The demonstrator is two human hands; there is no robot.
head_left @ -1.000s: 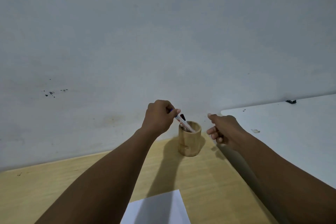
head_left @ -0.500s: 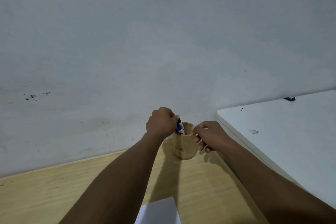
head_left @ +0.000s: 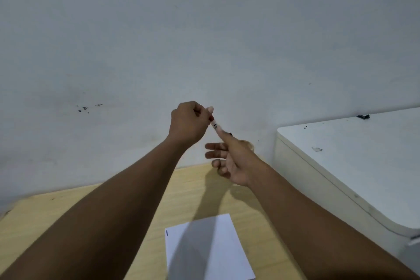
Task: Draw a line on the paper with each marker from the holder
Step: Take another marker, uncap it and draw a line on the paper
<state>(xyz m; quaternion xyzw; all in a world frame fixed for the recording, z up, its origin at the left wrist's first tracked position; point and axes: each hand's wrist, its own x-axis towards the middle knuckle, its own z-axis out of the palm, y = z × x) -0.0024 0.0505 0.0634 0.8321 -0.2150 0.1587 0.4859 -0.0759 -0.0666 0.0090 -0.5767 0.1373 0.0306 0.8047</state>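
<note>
Since the earlier frame a marker [head_left: 214, 125] has come up out of the holder, which the right hand [head_left: 234, 161] now hides. Left hand [head_left: 188, 121] pinches its red end, right fingers [head_left: 223, 137] its lower part. The paper [head_left: 218, 254] lies on the bench [head_left: 68, 209] below.

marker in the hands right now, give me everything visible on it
The marker is slim with a white barrel carrying small dark print, too blurred to read. A red bit, maybe a cap or end, shows at its upper end, against the left hand's fingertips, which pinch that end. It tilts down to the right, held in the air in front of the wall. Its lower end is hidden behind the right hand's raised index finger, so whether that hand grips it cannot be told. Most of the barrel is covered.
</note>
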